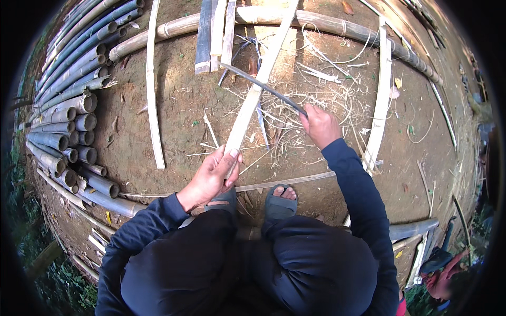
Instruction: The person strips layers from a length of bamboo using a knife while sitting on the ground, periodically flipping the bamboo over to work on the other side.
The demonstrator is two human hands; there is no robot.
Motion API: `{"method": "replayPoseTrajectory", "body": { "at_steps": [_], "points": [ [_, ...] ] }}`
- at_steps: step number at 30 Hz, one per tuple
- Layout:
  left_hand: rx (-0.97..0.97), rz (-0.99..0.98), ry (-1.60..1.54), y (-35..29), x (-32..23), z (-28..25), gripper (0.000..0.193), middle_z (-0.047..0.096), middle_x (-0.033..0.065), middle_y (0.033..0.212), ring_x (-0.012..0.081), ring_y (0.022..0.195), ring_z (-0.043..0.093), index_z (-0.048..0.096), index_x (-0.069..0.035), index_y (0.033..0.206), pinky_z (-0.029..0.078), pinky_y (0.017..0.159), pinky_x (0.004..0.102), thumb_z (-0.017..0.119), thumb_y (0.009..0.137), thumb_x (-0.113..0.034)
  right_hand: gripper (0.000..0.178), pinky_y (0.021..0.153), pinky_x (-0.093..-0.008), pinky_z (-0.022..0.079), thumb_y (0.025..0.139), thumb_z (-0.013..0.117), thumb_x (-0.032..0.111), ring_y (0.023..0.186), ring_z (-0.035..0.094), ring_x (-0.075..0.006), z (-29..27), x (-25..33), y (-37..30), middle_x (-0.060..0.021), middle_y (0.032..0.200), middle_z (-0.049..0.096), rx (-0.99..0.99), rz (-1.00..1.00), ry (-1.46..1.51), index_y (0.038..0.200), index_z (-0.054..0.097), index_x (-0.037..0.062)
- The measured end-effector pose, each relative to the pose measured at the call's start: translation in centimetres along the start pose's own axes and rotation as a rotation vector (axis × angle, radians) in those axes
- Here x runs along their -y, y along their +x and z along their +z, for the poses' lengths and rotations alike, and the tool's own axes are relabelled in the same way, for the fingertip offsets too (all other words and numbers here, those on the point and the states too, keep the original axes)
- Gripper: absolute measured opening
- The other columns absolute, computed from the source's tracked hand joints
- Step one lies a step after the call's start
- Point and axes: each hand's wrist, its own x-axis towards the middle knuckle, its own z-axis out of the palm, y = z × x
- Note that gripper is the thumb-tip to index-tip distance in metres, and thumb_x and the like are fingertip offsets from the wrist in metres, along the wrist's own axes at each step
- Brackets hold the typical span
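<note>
Item 1: bamboo strip (243,121), 1 pc, pale, long; slants from lower L to upper R, btwn the hands and over the far pole (176,28). Rests on pole or not: can't tell.

Item 2: knife (282,97), 1 pc, dark narrow blade, laid across strip abt. mid-length, tip pointing upper L. Depth of cut, if any: can't tell.

L grip (213,174): clasped round near end of strip, thumb on top. R grip (321,126): fingers curled tight round knife handle, R of strip.

Surroundings, all on bare ground (129,158):
- Shavings (311,113), qty. many, pale, curly, scattered below & R of blade.
- Split lengths (203,45), 3 pcs, dark & pale, side by side at pole.
- L-side strip (153,95) & R-side strip (378,110), 1 ea., pale, both crossing pole.
- Poles (68,127), stacked far L, cut ends facing in.
- Slat (311,178), thin, just ahead of sandals (279,208), 1 pr., dk. grey, worn.
</note>
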Motion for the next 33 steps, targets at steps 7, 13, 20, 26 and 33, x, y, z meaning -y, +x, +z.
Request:
{"method": "replayPoseTrajectory", "body": {
  "at_steps": [7, 13, 20, 26, 33],
  "points": [
    [0.062, -0.041, -0.022, -2.0, -0.3, -0.3, 0.028, 0.048, -0.0008, 0.062, 0.0054, 0.045, 0.035, 0.047, -0.009, 0.107, 0.030, 0.040, 0.0206, 0.034, 0.107, -0.034, 0.014, 0.038, -0.0324, 0.049, 0.092, 0.063, 0.017, 0.046, 0.062, -0.0178, 0.0, 4.3, -1.0, -0.0073, 0.063, 0.062, 0.048, -0.171, -0.046, 0.088, 0.058, 0.0054],
    [0.174, -0.107, -0.101, -2.2, -0.7, -0.9, 0.024, 0.053, 0.0039, 0.069, 0.0081, 0.045, 0.044, 0.043, -0.009, 0.115, 0.036, 0.042, 0.0210, 0.032, 0.108, -0.029, 0.011, 0.047, -0.0344, 0.053, 0.089, 0.064, 0.015, 0.054, 0.064, -0.0233, -1.8, 6.8, 0.0, -0.0088, 0.068, 0.063, 0.060, -0.055, 0.087, 0.089, 0.059, 0.0061],
    [0.138, -0.206, -0.340, -0.2, 0.3, -1.1, 0.023, 0.064, 0.0179, 0.101, 0.0291, 0.086, 0.069, 0.033, -0.009, 0.127, 0.058, 0.074, 0.0382, 0.031, 0.105, -0.015, 0.021, 0.059, -0.0376, 0.054, 0.083, 0.069, 0.018, 0.070, 0.065, -0.0252, -0.7, 7.5, -2.0, -0.0081, 0.075, 0.057, 0.049, 0.051, 0.172, 0.098, 0.062, 0.0048],
    [0.173, -0.410, -0.543, 3.1, 1.0, -3.5, 0.028, 0.062, 0.0120, 0.097, 0.0241, 0.072, 0.067, 0.040, -0.010, 0.114, 0.058, 0.058, 0.0342, 0.055, 0.098, -0.026, 0.034, 0.062, -0.0376, 0.055, 0.083, 0.070, 0.018, 0.071, 0.065, -0.0270, -0.4, 9.3, -3.6, -0.0094, 0.081, 0.057, 0.088, -0.004, 0.257, 0.113, 0.063, 0.0044],
    [-0.012, -0.289, -0.478, 1.5, 0.1, -1.4, 0.027, 0.038, -0.0021, 0.075, 0.0054, 0.048, 0.031, 0.043, -0.012, 0.117, 0.027, 0.038, 0.0211, 0.045, 0.103, -0.035, 0.030, 0.059, -0.0423, 0.054, 0.085, 0.070, 0.023, 0.068, 0.067, -0.0303, -0.1, 9.5, -2.9, -0.0122, 0.076, 0.061, 0.174, 0.124, 0.211, 0.107, 0.062, 0.0049]
  ]
}}
